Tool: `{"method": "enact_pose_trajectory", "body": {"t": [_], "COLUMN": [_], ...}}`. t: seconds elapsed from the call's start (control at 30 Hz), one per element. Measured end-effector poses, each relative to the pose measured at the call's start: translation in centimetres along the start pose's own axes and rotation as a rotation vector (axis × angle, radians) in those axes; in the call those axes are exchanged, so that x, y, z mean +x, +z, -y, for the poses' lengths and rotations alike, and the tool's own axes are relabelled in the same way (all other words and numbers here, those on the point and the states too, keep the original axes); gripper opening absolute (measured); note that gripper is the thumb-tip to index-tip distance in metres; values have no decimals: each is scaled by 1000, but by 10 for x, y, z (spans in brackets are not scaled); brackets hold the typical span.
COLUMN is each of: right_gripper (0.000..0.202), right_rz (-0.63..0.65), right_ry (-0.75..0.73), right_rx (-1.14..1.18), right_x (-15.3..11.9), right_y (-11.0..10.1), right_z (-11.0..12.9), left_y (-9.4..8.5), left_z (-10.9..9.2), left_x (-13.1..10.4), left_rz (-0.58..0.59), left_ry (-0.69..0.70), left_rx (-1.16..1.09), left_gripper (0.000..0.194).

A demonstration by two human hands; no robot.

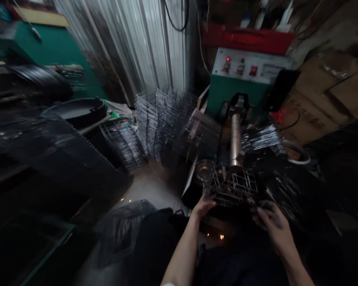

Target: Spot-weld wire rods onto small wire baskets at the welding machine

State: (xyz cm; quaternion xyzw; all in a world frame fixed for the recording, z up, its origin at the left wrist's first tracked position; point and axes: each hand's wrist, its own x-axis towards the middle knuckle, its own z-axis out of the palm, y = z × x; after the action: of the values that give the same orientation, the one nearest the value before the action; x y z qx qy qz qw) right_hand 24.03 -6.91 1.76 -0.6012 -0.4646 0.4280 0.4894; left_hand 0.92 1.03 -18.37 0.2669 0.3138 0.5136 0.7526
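Observation:
A small wire basket (232, 186) of thin metal rods sits under the upright metal electrode (236, 143) of a green machine that looks like a spot welder. My left hand (203, 207) is closed around the basket's lower left end. At the basket's lower right corner is my right hand (271, 222), its fingers curled and darkened with dirt. Blur and darkness hide what those fingers pinch. A round metal dish (205, 170) stands just left of the electrode, beside the basket.
Stacked wire panels (161, 119) stand left of the machine. Bundled wire rods (261, 137) lie to its right, near cardboard boxes (313, 107). The machine's control panel (247, 67) shows a lit red lamp. Bright orange sparks (221, 237) glow low down. A black round tray (77, 111) sits at left.

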Motion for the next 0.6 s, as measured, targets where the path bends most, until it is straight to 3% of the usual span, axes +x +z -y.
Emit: {"method": "enact_pose_trajectory", "body": {"t": [0.07,0.2,0.3,0.47,0.6], "right_gripper": [54,51,48,48,36], "right_rz": [-20,-20,52,392,428], "right_ry": [55,106,92,-32,-142], "right_rx": [-5,19,65,98,-98], "right_x": [-7,-10,-16,-39,-58], "right_y": [-2,-2,0,3,6], "right_z": [-4,-2,12,36,53], "left_y": [-6,-19,-20,-26,-27], "left_z": [2,-1,-15,-77,-134], "left_x": [6,9,-2,-42,-80], "left_rz": [30,57,58,-25,46], "left_ry": [2,-2,79,133,233], "left_rx": [-67,-83,-48,203,509], "left_gripper": [100,101,106,109,109]}}
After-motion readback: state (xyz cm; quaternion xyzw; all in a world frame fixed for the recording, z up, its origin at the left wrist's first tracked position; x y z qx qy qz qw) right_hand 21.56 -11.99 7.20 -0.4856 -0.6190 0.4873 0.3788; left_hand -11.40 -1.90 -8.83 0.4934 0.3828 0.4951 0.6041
